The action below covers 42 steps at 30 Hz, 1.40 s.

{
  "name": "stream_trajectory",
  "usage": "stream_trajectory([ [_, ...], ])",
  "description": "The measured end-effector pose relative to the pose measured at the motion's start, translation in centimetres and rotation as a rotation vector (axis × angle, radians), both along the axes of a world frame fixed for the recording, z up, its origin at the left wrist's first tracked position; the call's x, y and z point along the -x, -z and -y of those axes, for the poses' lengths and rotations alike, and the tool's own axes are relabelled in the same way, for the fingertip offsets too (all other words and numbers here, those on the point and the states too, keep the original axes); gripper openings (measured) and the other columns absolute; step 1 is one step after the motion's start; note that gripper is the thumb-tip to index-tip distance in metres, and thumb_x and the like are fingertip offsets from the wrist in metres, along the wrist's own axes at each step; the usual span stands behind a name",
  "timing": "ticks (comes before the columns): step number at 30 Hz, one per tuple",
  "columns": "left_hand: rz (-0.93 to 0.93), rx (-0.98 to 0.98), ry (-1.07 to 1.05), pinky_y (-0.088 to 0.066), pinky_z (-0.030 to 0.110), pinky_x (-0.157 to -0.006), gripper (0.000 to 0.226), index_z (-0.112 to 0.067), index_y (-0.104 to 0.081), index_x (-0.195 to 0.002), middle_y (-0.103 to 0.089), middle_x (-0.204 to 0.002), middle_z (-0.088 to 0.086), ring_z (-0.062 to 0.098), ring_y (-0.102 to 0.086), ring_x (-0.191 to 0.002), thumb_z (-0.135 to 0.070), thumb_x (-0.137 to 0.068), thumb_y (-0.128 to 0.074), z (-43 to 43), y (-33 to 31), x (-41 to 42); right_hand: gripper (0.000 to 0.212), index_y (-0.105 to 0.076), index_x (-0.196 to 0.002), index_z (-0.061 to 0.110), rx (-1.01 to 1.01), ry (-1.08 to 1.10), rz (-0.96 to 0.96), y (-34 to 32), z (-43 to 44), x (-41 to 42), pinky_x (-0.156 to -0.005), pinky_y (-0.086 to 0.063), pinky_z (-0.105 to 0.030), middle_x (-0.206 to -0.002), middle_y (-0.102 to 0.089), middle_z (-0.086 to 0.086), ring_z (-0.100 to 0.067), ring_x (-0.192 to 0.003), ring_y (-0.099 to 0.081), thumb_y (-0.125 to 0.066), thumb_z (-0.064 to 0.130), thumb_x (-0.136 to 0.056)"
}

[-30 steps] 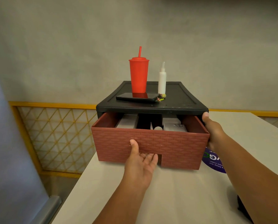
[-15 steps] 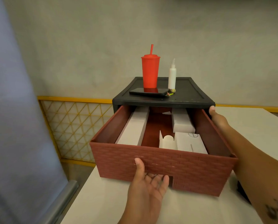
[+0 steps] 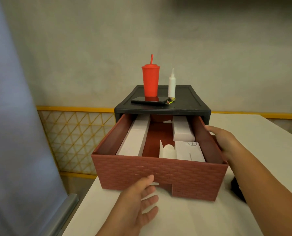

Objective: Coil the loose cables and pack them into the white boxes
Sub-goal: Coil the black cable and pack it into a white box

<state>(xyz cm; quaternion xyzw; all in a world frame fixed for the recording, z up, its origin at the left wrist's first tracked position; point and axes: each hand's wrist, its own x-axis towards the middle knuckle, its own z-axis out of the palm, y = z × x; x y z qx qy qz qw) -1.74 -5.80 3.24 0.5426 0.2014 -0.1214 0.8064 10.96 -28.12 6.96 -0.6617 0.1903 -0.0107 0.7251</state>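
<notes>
- Table (image 3: 261,133): white, carries a black cabinet (image 3: 184,101); grey wall behind.
- Red brick-patterned drawer (image 3: 184,174): stands open from the cabinet.
- White boxes (image 3: 133,142): inside the drawer, one long at left, two at right.
- Your right hand (image 3: 225,142): fingers nearly straight, together, resting on the drawer's right wall.
- Your left hand (image 3: 138,201): palm up, fingers loosely apart, holding nothing, just before the drawer's front; blurred.
- Red cup (image 3: 150,82): on the cabinet top.

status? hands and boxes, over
Left hand open at drawer front. Right hand on drawer's right wall. White boxes in open drawer, nothing over them.
</notes>
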Motion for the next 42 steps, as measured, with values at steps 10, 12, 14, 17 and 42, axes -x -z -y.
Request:
stream_trajectory([
  [10, 0.561, -0.629, 0.109, -0.048, 0.027, -0.079, 0.004, -0.021, -0.061, -0.086, -0.062, -0.092, -0.005, 0.014, -0.059, -0.093, -0.022, -0.088, -0.059, 2.2, -9.1, -3.7, 0.027, -0.054, -0.122, 0.016, 0.062, -0.025, 0.044, 0.9, -0.8, 4.3, -0.075, -0.053, -0.039, -0.097, -0.066, -0.01, -0.03, -0.088, -0.064, -0.041, 0.015, -0.099],
  [12, 0.583, -0.946, 0.219, -0.043, 0.025, -0.076, 0.01, -0.019, -0.061, -0.097, -0.06, -0.101, -0.005, 0.014, -0.055, -0.096, -0.025, -0.091, -0.055, 3.2, -8.7, -6.6, 0.027, -0.053, -0.123, 0.016, 0.109, -0.024, 0.059, 0.9, -1.1, 4.5, -0.081, -0.052, -0.04, -0.095, -0.065, -0.009, -0.029, -0.091, -0.062, -0.04, 0.016, -0.099],
  [14, 0.476, -1.217, 0.412, -0.045, 0.029, -0.082, 0.026, -0.012, -0.06, -0.111, -0.06, -0.113, 0.004, 0.021, -0.056, -0.104, -0.027, -0.091, -0.053, 3.7, -7.6, -8.9, 0.029, -0.052, -0.125, 0.016, 0.162, -0.018, 0.058, 0.8, -1.3, 4.7, -0.086, -0.052, -0.043, -0.095, -0.064, -0.009, -0.029, -0.094, -0.062, -0.038, 0.018, -0.1],
  [17, 0.294, -1.477, 0.698, -0.041, 0.028, -0.086, 0.039, -0.008, -0.056, -0.123, -0.056, -0.127, 0.009, 0.025, -0.053, -0.115, -0.032, -0.092, -0.052, 4.1, -6.4, -10.1, 0.03, -0.05, -0.127, 0.015, 0.205, -0.016, 0.052, 0.7, -1.4, 4.8, -0.079, -0.054, -0.039, -0.092, -0.062, -0.007, -0.026, -0.089, -0.061, -0.037, 0.019, -0.1],
  [42, 0.715, -1.26, -0.177, -0.046, 0.018, -0.077, 0.035, -0.008, -0.064, -0.117, -0.06, -0.126, 0.009, 0.025, -0.061, -0.102, 0.006, -0.088, -0.049, -1.4, -10.6, -9.2, 0.046, -0.042, -0.137, 0.021, 0.313, 0.056, 0.247, -0.6, -0.2, 5.2, -0.102, -0.039, -0.041, -0.139, -0.046, -0.006, -0.027, -0.125, -0.045, -0.051, 0.03, -0.094],
])
